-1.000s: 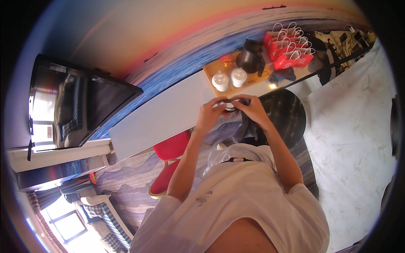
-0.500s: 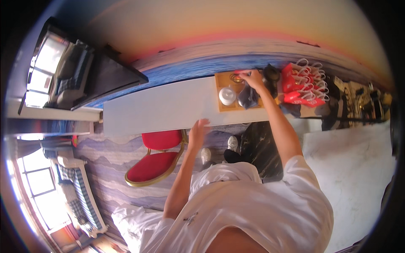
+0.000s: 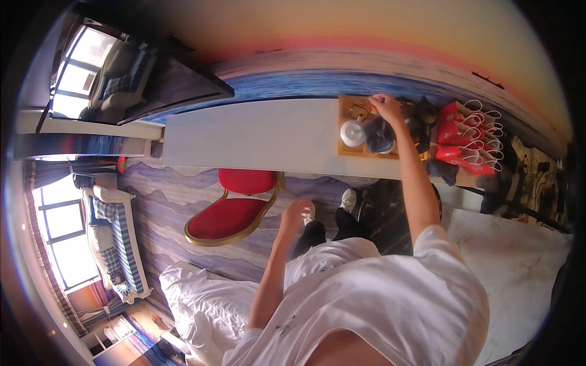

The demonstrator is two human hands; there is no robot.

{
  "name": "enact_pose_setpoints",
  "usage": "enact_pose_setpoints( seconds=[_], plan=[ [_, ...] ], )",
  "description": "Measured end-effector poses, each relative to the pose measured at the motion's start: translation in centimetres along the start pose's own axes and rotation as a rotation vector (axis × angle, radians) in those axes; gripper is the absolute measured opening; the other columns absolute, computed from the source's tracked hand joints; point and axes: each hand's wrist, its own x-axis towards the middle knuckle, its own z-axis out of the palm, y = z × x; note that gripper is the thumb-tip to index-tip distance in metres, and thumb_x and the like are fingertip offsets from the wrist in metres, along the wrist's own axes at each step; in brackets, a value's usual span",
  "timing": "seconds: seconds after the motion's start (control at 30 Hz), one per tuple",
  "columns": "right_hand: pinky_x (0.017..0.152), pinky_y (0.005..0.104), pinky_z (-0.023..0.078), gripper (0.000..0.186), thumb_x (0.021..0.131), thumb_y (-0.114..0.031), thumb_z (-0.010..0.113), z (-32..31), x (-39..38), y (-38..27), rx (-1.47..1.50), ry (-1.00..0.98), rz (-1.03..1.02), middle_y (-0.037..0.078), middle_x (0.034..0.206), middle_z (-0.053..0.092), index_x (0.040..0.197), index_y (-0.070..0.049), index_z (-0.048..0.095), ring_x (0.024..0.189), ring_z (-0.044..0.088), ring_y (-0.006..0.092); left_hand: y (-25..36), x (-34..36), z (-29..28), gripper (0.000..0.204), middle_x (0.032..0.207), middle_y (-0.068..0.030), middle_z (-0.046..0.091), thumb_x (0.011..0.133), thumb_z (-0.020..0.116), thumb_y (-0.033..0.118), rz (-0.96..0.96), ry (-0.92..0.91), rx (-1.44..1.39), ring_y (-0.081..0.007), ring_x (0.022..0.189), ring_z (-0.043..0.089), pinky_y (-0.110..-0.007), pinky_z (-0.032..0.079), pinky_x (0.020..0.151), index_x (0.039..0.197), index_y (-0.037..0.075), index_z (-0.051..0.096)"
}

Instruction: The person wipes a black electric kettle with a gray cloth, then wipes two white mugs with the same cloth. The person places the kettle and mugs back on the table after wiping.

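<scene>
My right hand (image 3: 384,105) is closed at the back of the wooden tray (image 3: 342,149); what its fingertips hold is too small to make out. A dark, soft-looking item (image 3: 378,137) lies below it on the tray, beside a white cup (image 3: 352,133). A small coiled item (image 3: 357,111) sits to the hand's left, and a black kettle (image 3: 423,111) to its right. My left hand (image 3: 294,210) hangs low over the floor, fingers loosely apart and slightly blurred, near the red chair (image 3: 226,218).
The tray stands on a white counter (image 3: 244,134), with red paper bags (image 3: 458,137) at its right. A wall screen (image 3: 152,73) is upper left. A dark round surface (image 3: 384,207) is below the counter. Rumpled white bedding (image 3: 204,299) and a sofa (image 3: 119,238) lie leftward.
My hands, earlier together on a dark looped item and cloth, have separated: the right has reached up to the tray, where the dark item now lies, and the left has dropped away.
</scene>
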Motion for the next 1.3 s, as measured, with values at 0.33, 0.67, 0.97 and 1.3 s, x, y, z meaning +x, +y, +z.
enact_pose_setpoints(
  seconds=[0.33, 0.67, 0.97, 1.3],
  plan=[
    [0.080, 0.0288, 0.050, 0.042, 0.087, -0.028, 0.067, -2.2, -25.5, 7.8, 1.444, 0.107, 0.491, 0.009, 0.100, 0.064, 0.115, 0.002, 0.058, 0.087, 0.062, 0.0157, 4.6, 14.3, 7.3, 0.053, 0.106, -0.0130, 0.060, 0.080, 0.068, 0.032, 0.163, -0.030, 0.402, -0.0266, 0.098, 0.058, -0.038, 0.047, 0.082, 0.121, 0.004, 0.049],
    [0.096, 0.0351, 0.046, 0.027, 0.095, -0.016, 0.050, -1.6, -38.0, 18.0, 1.798, 0.415, 0.193, 0.012, 0.115, 0.062, 0.114, 0.000, 0.060, 0.108, 0.058, 0.0229, 11.9, 21.0, 15.4, 0.102, 0.125, -0.0220, 0.043, 0.056, 0.084, 0.048, 0.336, 0.110, 0.797, -0.0363, 0.119, 0.043, -0.043, 0.040, 0.098, 0.133, 0.006, 0.031],
    [0.095, 0.0351, 0.045, 0.026, 0.095, -0.016, 0.050, -0.1, -36.2, 18.4, 1.638, 0.312, 0.192, 0.011, 0.111, 0.063, 0.112, 0.001, 0.060, 0.104, 0.059, 0.0217, 11.7, 21.3, 15.3, 0.098, 0.133, -0.0158, 0.040, 0.060, 0.079, 0.044, 0.300, -0.008, 1.074, -0.0329, 0.124, 0.043, -0.043, 0.041, 0.099, 0.139, 0.014, 0.028],
    [0.088, 0.0304, 0.049, 0.021, 0.091, -0.012, 0.056, 2.1, -31.0, 16.5, 1.723, 0.198, 0.256, 0.009, 0.103, 0.066, 0.107, 0.000, 0.064, 0.094, 0.062, 0.0169, 12.8, 20.4, 14.8, 0.096, 0.122, -0.0181, 0.047, 0.060, 0.078, 0.041, 0.340, -0.071, 1.239, -0.0368, 0.112, 0.053, -0.045, 0.045, 0.092, 0.139, 0.017, 0.028]
  ],
)
